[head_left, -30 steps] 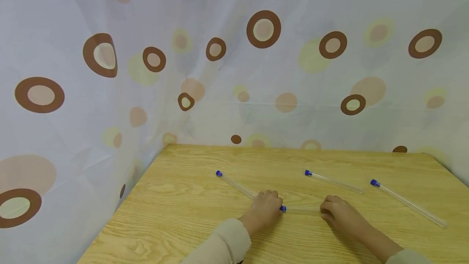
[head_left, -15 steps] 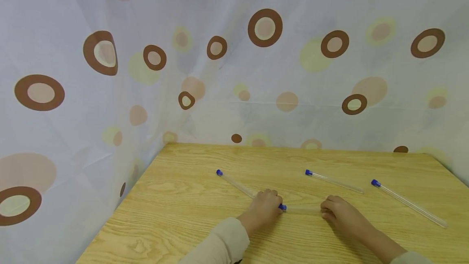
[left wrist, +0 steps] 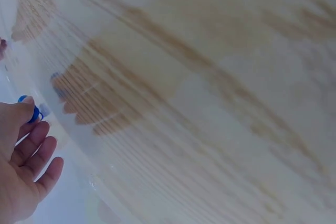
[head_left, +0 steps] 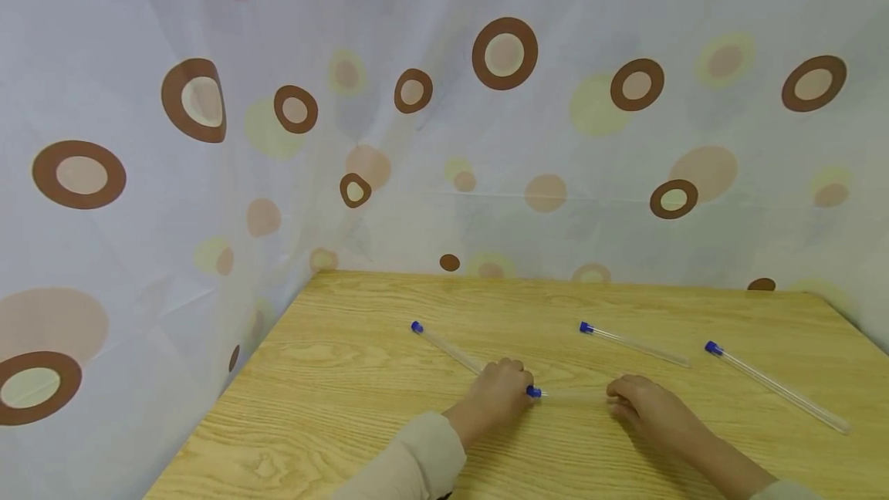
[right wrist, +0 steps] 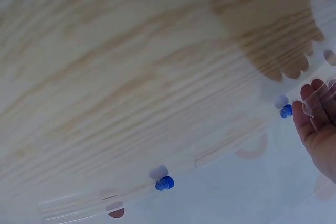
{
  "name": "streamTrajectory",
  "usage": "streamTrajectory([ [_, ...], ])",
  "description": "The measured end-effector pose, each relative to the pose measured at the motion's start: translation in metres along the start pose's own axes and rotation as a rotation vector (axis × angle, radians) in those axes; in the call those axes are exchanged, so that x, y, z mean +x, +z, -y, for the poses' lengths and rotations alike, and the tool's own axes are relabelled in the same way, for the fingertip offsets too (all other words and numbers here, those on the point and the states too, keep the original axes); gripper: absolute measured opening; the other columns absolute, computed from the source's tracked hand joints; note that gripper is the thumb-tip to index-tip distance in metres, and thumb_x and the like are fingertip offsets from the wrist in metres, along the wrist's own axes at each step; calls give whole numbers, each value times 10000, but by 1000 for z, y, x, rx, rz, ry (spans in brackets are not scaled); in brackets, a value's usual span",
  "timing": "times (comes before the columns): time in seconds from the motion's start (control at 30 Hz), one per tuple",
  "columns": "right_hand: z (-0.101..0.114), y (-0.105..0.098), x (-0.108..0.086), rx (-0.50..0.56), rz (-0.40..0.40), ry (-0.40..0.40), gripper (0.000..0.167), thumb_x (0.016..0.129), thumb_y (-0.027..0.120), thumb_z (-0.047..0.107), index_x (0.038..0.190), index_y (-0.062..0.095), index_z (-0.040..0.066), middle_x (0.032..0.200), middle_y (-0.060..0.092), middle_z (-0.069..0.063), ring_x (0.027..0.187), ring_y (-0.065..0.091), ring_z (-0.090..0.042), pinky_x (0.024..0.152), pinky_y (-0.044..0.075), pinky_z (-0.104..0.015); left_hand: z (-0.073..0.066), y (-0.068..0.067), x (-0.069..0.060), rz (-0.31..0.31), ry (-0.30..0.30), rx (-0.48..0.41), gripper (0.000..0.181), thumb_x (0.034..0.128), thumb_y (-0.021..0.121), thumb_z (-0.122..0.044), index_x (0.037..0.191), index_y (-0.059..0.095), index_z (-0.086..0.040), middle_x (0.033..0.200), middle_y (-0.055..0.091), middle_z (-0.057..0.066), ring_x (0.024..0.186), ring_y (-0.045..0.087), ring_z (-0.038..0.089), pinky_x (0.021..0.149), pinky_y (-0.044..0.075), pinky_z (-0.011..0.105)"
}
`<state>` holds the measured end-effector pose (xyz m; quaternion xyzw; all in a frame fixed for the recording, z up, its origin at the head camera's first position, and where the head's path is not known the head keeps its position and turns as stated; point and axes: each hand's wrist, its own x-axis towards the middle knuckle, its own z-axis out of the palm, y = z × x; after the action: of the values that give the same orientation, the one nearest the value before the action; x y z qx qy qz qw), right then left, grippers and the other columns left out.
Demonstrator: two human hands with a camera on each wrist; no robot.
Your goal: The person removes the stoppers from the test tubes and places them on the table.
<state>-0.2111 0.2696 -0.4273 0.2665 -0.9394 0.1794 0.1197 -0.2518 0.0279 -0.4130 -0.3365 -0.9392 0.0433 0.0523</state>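
A clear tube [head_left: 575,394] with a blue cap [head_left: 532,391] lies crosswise between my hands, just above or on the wooden table. My left hand [head_left: 496,393] pinches the tube at its capped end; in the left wrist view the thumb presses on the blue cap while the other fingers are loosely bent. My right hand [head_left: 649,406] holds the tube's far end between thumb and fingers, and the rounded clear end shows against the fingers in the right wrist view. A second capped tube [head_left: 444,347] runs out from behind my left hand, its near end hidden.
Two more clear tubes with blue caps lie on the wooden table [head_left: 333,407]: one tube [head_left: 635,345] beyond my right hand, another tube [head_left: 778,388] farther right. A white curtain [head_left: 417,137] with brown and yellow circles stands along the back and left side.
My left hand and the blue cap shift slightly to the left. The right hand stays nearly still, and the tubes lying on the table have not moved.
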Motion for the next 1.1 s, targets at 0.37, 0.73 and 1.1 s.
streamTrajectory([
  [0.37,1,0,-3,37,27,-19,86,821,656,61,898,624,41,823,614,33,718,569,-102,596,488,-228,3,-1,-3,-45,24,-22,201,896,610,-310,1034,671,-177,890,615,-78,817,566,51,687,453,158],
  [0.73,7,-1,-5,8,39,-57,155,826,650,61,967,646,-5,871,608,12,765,587,-169,631,512,-236,12,2,-10,-137,99,-96,209,863,651,-303,1027,683,-177,948,650,-81,887,595,52,757,473,147],
  [1.1,16,-3,-5,41,5,-46,177,812,626,-40,981,614,13,913,606,-9,802,572,-166,639,500,-236,24,4,-18,-238,188,-117,214,872,651,-275,1038,681,-143,953,656,-56,886,599,54,770,470,133],
])
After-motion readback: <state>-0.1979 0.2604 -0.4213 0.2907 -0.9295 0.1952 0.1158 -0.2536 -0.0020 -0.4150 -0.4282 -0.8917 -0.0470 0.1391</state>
